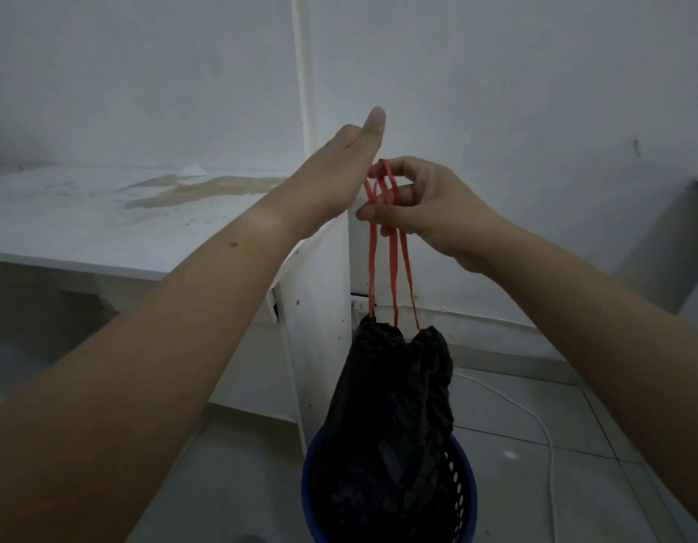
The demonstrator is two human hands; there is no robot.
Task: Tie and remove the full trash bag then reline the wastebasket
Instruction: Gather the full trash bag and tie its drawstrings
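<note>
1. The fingers (402, 168) of the right hand (429, 205) curl round the red drawstrings (373, 260), with the loops hooked over them. The left hand (335, 174) is just beside the loops, its fingers straight and holding nothing.
2. No finished knot shows. If the loops slide off the curled fingers, the trash bag (394, 405) would likely drop back and its neck loosen.
3. The thin strings carry the bag's weight. A sharp tug could tear the plastic where they enter the gathered neck.
4. The bag hangs from the strings, and its lower half is still inside the blue wastebasket (463, 499). Lifting it may drag the basket along or snag the plastic on the holes in its wall.
5. A white cable (552, 476) lies on the floor (598, 417) near the basket, where the swinging bag or a foot could catch it.
6. Hard to make out:
   - whether the left hand's edge touches the strings
   - how the strings cross between the hands
   - what fills the bag
   - the basket's base, which the picture's edge cuts off
   - any fresh liner; none is visible, not even on the stained counter (84, 221)
</note>
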